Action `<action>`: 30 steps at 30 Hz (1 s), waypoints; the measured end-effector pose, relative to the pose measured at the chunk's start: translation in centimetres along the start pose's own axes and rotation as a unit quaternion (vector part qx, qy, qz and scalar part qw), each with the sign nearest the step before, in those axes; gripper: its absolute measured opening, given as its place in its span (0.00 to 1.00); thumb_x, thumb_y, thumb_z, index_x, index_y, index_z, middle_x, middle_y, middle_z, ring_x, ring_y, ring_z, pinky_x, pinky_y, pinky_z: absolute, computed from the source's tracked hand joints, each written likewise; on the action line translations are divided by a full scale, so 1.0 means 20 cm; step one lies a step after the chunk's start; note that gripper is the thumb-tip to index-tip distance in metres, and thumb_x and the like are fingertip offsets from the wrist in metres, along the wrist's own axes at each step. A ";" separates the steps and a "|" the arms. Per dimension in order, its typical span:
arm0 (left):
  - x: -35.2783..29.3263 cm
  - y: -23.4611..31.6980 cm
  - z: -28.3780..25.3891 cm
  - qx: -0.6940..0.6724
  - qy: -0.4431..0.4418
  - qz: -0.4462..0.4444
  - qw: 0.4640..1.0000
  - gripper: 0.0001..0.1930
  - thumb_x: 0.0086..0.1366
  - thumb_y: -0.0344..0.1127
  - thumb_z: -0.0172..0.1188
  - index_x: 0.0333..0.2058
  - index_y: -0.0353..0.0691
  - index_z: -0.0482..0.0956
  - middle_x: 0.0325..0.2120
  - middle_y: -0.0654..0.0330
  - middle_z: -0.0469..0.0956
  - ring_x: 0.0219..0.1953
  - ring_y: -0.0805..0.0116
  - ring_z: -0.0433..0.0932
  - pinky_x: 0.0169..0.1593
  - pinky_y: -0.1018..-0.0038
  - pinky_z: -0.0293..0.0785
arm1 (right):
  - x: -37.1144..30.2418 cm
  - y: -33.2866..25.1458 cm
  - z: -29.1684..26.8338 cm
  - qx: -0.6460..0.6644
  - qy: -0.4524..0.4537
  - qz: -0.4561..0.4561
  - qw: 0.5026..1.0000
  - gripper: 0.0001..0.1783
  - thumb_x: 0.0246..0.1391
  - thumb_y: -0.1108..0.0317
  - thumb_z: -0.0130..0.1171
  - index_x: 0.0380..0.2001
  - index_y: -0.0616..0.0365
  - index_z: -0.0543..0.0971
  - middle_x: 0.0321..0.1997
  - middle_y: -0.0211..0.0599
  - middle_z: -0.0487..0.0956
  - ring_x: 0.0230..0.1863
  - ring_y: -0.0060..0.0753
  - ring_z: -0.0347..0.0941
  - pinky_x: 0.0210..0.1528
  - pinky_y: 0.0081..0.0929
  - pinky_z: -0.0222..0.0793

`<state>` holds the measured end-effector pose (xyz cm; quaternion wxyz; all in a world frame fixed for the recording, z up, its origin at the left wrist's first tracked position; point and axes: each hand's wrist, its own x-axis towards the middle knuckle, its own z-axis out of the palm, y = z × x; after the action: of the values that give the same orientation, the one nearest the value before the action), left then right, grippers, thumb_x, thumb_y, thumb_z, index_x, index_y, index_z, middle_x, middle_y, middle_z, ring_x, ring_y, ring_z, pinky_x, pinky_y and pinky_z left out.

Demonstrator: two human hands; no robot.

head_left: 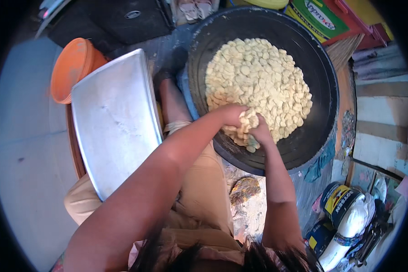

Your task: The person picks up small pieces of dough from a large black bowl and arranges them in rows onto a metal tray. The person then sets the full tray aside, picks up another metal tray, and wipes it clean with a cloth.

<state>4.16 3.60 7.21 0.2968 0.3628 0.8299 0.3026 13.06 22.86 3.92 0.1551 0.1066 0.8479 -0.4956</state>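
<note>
A wide black tub [322,90] stands in front of me to the right. Inside it is a heap of small, flat, rounded pale yellow pieces [258,72], which look like dough or biscuits; I cannot tell which. My left hand [233,114] and my right hand [261,131] are over the near side of the heap, cupped close together. Between them they hold a handful of pale yellow pieces [248,119]. Some of the fingers are hidden by the pieces. Browner bits lie in the heap beside my left hand.
A stack of metal baking trays [115,122] lies left of my leg, with orange buckets [70,70] behind it. A black case [127,22] stands at the back. Paint cans [342,201] and plastic bags sit at the right, and a green box [317,18] is beyond the tub.
</note>
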 end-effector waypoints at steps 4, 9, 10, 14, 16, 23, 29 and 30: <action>-0.21 0.23 -0.21 -0.105 0.107 -0.016 0.989 0.33 0.40 0.35 0.68 0.49 0.37 0.72 0.41 0.47 0.77 0.44 0.50 0.76 0.48 0.63 0.72 | -0.09 -0.41 -0.19 0.012 0.023 -0.018 0.999 0.44 0.28 0.75 0.69 0.56 0.61 0.67 0.55 0.46 0.71 0.58 0.44 0.67 0.60 0.30 0.62; -0.63 0.51 -0.60 -0.125 0.273 0.015 0.954 0.32 0.40 0.33 0.68 0.49 0.36 0.73 0.41 0.51 0.78 0.45 0.58 0.77 0.51 0.68 0.71 | -0.23 -1.07 -0.27 0.005 0.006 -0.137 0.991 0.43 0.29 0.72 0.69 0.55 0.63 0.68 0.53 0.48 0.70 0.58 0.44 0.66 0.60 0.31 0.61; -0.76 0.53 -0.67 -0.114 0.333 0.006 0.936 0.32 0.40 0.32 0.68 0.49 0.36 0.73 0.41 0.53 0.78 0.45 0.61 0.77 0.51 0.70 0.71 | -0.25 -1.21 -0.23 0.004 0.000 -0.199 0.980 0.43 0.29 0.71 0.69 0.55 0.63 0.68 0.54 0.48 0.69 0.57 0.44 0.66 0.60 0.31 0.61; -1.38 0.60 -0.82 -0.277 0.412 -0.027 0.867 0.29 0.43 0.31 0.65 0.48 0.36 0.72 0.40 0.54 0.77 0.44 0.66 0.76 0.50 0.72 0.71 | -0.36 -1.63 0.13 0.048 -0.081 -0.320 0.943 0.44 0.29 0.68 0.70 0.56 0.63 0.67 0.55 0.50 0.68 0.58 0.47 0.65 0.61 0.33 0.61; -1.71 0.51 -0.79 -0.251 0.486 -0.039 0.836 0.28 0.44 0.31 0.63 0.48 0.35 0.71 0.40 0.58 0.77 0.43 0.70 0.75 0.49 0.73 0.71 | -0.47 -1.80 0.38 0.039 -0.147 -0.322 0.935 0.44 0.33 0.72 0.69 0.58 0.63 0.64 0.55 0.45 0.70 0.58 0.37 0.66 0.60 0.28 0.61; -2.23 0.09 -0.28 0.047 0.378 -0.347 0.857 0.46 0.40 0.37 0.66 0.61 0.44 0.58 0.62 0.47 0.51 0.64 0.45 0.50 0.64 0.52 0.49 | -0.69 -1.74 1.07 -0.313 -0.141 -0.370 0.863 0.48 0.31 0.63 0.70 0.61 0.52 0.64 0.67 0.52 0.57 0.61 0.54 0.62 0.63 0.34 0.58; -2.32 0.12 -0.24 -0.002 0.431 -0.317 0.845 0.45 0.39 0.34 0.64 0.62 0.49 0.60 0.64 0.50 0.51 0.66 0.47 0.49 0.65 0.53 0.42 | -0.62 -1.85 0.88 -0.224 -0.252 -0.365 0.868 0.45 0.36 0.62 0.69 0.62 0.45 0.64 0.71 0.45 0.52 0.53 0.50 0.71 0.57 0.32 0.66; -2.30 0.14 -0.26 -0.005 0.442 -0.310 0.842 0.44 0.39 0.33 0.63 0.61 0.50 0.61 0.64 0.50 0.51 0.66 0.48 0.50 0.66 0.54 0.40 | -0.53 -1.83 0.84 -0.153 -0.207 -0.365 0.895 0.41 0.38 0.63 0.68 0.59 0.47 0.67 0.66 0.46 0.59 0.46 0.46 0.74 0.51 0.31 0.69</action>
<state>27.40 -32.31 25.04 -0.0219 -0.0868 0.9408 0.3270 13.34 -9.82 29.61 0.1493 -0.3405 0.8414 -0.3922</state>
